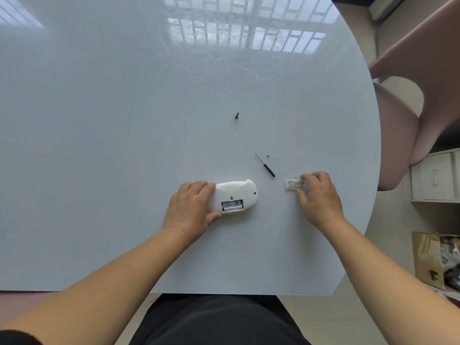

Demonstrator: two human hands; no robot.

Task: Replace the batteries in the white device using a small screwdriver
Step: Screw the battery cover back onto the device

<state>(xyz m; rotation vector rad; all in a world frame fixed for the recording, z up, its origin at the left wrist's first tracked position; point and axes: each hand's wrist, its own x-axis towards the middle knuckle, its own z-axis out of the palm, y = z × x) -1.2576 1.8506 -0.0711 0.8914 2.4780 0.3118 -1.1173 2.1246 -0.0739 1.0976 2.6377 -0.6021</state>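
Note:
The white device (237,192) lies back-up on the white table (124,145), its battery bay (232,205) uncovered with two batteries inside. My left hand (190,210) grips the device's left end, fingers over the top and thumb under the near edge. The small white battery cover (293,184) lies flat on the table to the right; my right hand (318,197) pinches its right end between fingers and thumb. A small black screwdriver (265,165) lies between device and cover, a little farther back. A tiny screw (268,156) sits beside its tip.
A larger dark screw (236,115) rests farther back near the table's middle. A pink chair (408,95) stands past the table's right edge, with white drawers (435,178) and a cardboard box (433,260) on the floor beyond. The table's near edge runs just above my lap.

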